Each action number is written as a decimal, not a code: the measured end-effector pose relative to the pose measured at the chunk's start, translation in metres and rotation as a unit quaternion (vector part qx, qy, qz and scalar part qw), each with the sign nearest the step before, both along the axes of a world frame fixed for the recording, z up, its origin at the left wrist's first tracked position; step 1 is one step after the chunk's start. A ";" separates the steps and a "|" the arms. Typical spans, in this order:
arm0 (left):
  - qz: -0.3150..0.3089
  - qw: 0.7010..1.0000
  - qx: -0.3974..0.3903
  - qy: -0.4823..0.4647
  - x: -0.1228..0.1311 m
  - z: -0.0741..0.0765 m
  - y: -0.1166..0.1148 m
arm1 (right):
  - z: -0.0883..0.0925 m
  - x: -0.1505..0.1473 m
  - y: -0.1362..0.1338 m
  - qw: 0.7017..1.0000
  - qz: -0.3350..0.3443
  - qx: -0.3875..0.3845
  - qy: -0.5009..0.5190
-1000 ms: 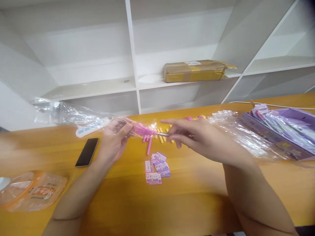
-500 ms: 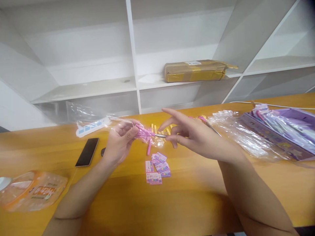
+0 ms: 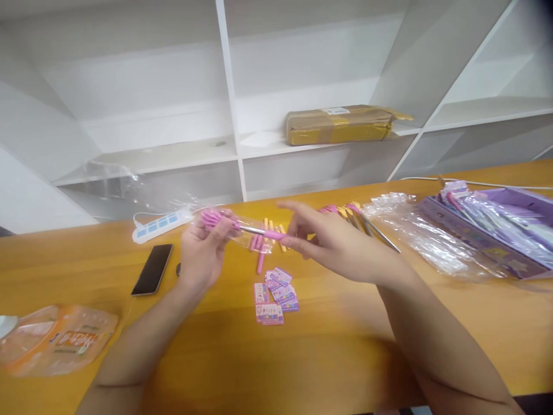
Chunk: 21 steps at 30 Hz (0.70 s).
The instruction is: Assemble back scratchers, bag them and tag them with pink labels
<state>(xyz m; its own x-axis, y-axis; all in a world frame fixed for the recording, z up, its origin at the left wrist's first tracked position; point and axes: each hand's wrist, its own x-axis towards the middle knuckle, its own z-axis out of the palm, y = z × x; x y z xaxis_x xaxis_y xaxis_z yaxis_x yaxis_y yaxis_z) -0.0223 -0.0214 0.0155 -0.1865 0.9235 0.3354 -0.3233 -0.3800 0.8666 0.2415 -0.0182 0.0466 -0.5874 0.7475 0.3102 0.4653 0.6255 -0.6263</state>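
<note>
My left hand (image 3: 202, 248) grips the pink hand-shaped end of a stick (image 3: 252, 230) together with a clear plastic bag (image 3: 248, 245). The stick has a silver rod and a pink handle, whose tip is pinched between the thumb and a finger of my right hand (image 3: 319, 236); its index finger points out. Pink and yellow tubes (image 3: 260, 263) lie on the table below the stick. Nearer me is a small pile of pink and purple cards (image 3: 280, 294). More sticks with pink and yellow ends (image 3: 367, 222) lie behind my right hand.
Clear bags (image 3: 432, 236) and a purple box (image 3: 488, 239) of packaged items are on the right. On the left are a phone (image 3: 152, 270), a power strip (image 3: 162, 223) and an orange pouch (image 3: 73, 340). A taped carton (image 3: 341, 125) sits on the shelf.
My left hand has moved left with the pink end, and more of the silver rod and the pink handle now show. My right hand has shifted slightly left, onto the handle's tip.
</note>
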 end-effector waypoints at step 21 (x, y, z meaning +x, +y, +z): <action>-0.065 0.998 -0.009 0.018 0.005 -0.005 0.000 | -0.005 -0.006 0.002 0.999 0.036 -0.016 0.034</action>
<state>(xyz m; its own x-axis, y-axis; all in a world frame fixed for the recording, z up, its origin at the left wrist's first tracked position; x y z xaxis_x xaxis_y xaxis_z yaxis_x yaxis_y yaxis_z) -0.0178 -0.0212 0.0103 -0.0531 0.9452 0.3222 -0.3382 -0.3206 0.8848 0.2354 -0.0165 0.0421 -0.6187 0.7138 0.3283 0.3747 0.6353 -0.6752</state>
